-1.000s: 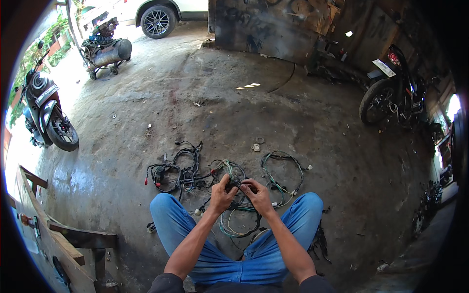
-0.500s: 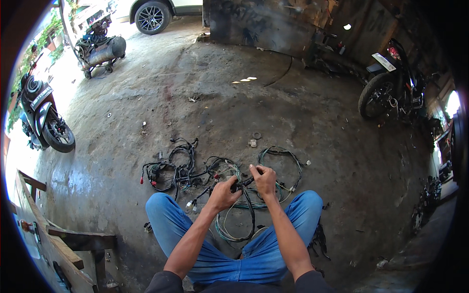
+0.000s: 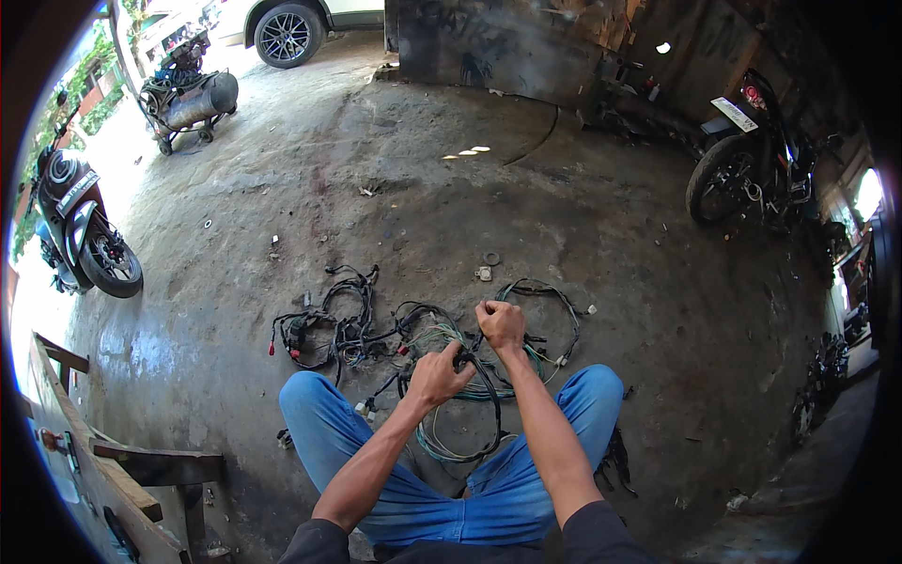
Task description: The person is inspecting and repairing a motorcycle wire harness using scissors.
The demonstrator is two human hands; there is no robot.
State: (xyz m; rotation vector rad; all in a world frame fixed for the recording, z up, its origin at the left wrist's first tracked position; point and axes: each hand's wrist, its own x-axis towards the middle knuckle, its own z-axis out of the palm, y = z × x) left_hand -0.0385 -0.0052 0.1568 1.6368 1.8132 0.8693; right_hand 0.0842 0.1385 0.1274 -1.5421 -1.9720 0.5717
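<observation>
A wiring harness (image 3: pixel 352 324) of black, green and white wires lies in loops on the floor between and beyond my knees. My left hand (image 3: pixel 438 375) is closed around a black-wrapped bundle of it, thumb on top. Farther off and to the right, my right hand (image 3: pixel 501 324) is closed with its fingers curled in; what it pinches, if anything, is hidden. A loop of wires (image 3: pixel 554 289) with a white connector (image 3: pixel 592 309) at its edge lies to the right. Red and white plugs hang from the left part of the harness.
A small pale part (image 3: pixel 485 274) and a ring (image 3: pixel 491 258) lie beyond my hands. A wooden bench (image 3: pixel 150 461) stands at the near left. Motorcycles (image 3: pixel 738 179) are parked on both sides. An air compressor (image 3: pixel 193 101) and a white car (image 3: pixel 352 11) are at the back left.
My right hand has moved slightly up and left, away from the left hand, and its fingers have curled in more. My left hand stays on the bundle.
</observation>
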